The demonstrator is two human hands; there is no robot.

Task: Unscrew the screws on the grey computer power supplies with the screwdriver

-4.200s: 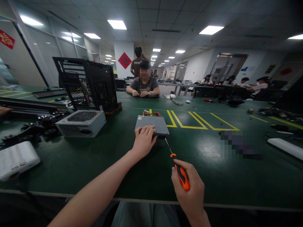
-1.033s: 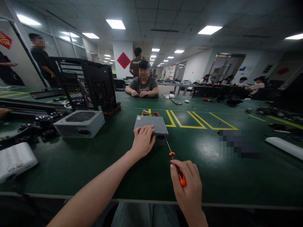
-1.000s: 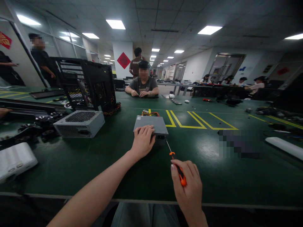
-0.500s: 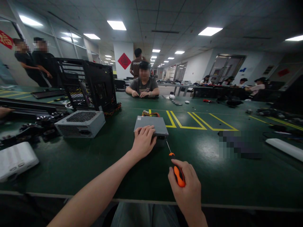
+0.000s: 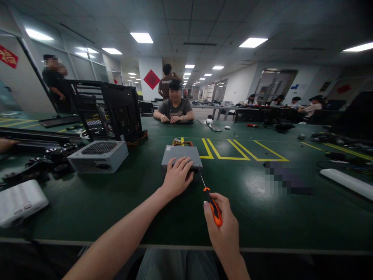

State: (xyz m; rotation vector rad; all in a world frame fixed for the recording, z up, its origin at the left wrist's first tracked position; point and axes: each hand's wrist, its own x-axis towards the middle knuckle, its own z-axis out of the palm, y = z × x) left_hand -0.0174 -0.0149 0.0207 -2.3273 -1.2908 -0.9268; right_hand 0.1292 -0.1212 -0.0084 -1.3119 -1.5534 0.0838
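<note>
Head view: two grey metal boxes are counted on the green table (image 5: 87, 210), the flat box (image 5: 181, 155) pressed under the spread left hand (image 5: 176, 179), the vented box (image 5: 99, 155) well apart at left; one screwdriver (image 5: 211, 202) is gripped by the right hand (image 5: 223, 229), its tip at the flat box's near right corner. The screw itself cannot be made out. Against the earlier frame, both hands are placed as before.

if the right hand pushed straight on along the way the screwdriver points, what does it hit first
Most likely the near right corner of the grey metal box, which the left hand rests on. The right hand holds the screwdriver with its tip aimed there; whether it already touches is unclear.
</note>
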